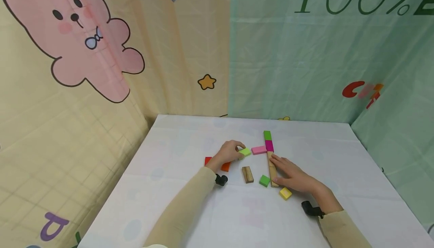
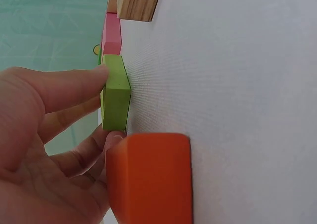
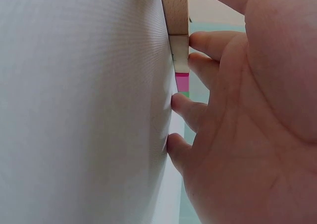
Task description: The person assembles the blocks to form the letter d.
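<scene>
The left hand [image 1: 229,152] is narrowed in a pinch, thumb and fingers holding a lime-green rectangular painted block [image 1: 245,152] left of the wooden row. The right hand [image 1: 295,176] is spread wide and grasps nothing; its fingers lie against the right side of that landmark, a straight row of pale rectangular wooden blocks [image 1: 272,172].

The lime-green piece is close to the left end of a pink rectangular painted block [image 1: 259,150], which points leftward from the wooden row's far end. Whether the two touch cannot be determined.

Principal risk: excess push by the left hand could drive the pink block into the far joint and skew it. Uneven pressure from the right hand could likewise part the seams of the wooden row. Beyond its far end stand in line a magenta block [image 1: 269,145] and a green rectangular block [image 1: 267,135]; neither is braced by a hand, so a knock would probably displace both.

Secondary risk: the left hand is poised close over an orange-red block [image 1: 225,166], well left of the wooden row, and could catch it on withdrawal. A small bright-green block [image 1: 264,181] and a yellow block [image 1: 285,193] beside the near end are exposed to the right thumb.

Further left are a dark-grained wooden block [image 1: 247,175] and a red block [image 1: 208,160].

Containers: none observed; loose pieces lie directly on the white-covered surface [image 1: 156,210].
</scene>
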The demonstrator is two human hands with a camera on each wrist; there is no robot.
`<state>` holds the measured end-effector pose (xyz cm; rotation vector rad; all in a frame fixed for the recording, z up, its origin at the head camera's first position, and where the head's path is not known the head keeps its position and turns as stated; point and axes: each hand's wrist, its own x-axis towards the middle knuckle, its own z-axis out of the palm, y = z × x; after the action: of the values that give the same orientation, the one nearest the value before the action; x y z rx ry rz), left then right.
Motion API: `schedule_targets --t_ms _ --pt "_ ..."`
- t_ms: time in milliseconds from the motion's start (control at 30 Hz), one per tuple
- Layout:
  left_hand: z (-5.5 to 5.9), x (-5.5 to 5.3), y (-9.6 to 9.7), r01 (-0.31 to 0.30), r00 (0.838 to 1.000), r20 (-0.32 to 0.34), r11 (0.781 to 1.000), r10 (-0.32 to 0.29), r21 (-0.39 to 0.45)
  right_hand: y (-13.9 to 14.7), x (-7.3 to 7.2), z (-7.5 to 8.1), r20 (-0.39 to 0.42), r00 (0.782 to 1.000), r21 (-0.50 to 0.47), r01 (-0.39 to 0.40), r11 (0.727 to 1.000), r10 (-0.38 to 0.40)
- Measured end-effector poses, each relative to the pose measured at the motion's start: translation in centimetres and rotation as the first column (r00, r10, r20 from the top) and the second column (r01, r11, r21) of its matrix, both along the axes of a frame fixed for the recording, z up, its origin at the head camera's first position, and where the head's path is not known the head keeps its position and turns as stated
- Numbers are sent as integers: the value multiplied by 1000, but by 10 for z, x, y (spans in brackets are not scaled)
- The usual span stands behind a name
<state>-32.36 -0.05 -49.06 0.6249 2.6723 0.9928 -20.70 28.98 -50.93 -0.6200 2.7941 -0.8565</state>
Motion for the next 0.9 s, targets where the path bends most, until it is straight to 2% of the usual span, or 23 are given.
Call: schedule_targets --t_ms 333,767,900 --pt "-1 1 0 5 1000 27 1000 -6 17 0 0 -1 -3 1000 -9 -5 1000 5" --pt "1 1 3 4 996 86 1000 -3 -9 2 -2 -3 -8 1000 2 2 1000 -2" --pt "0 1 3 11 996 83 1000 -9 -19 1 0 -1 -17 1000 -10 -3 1000 3"
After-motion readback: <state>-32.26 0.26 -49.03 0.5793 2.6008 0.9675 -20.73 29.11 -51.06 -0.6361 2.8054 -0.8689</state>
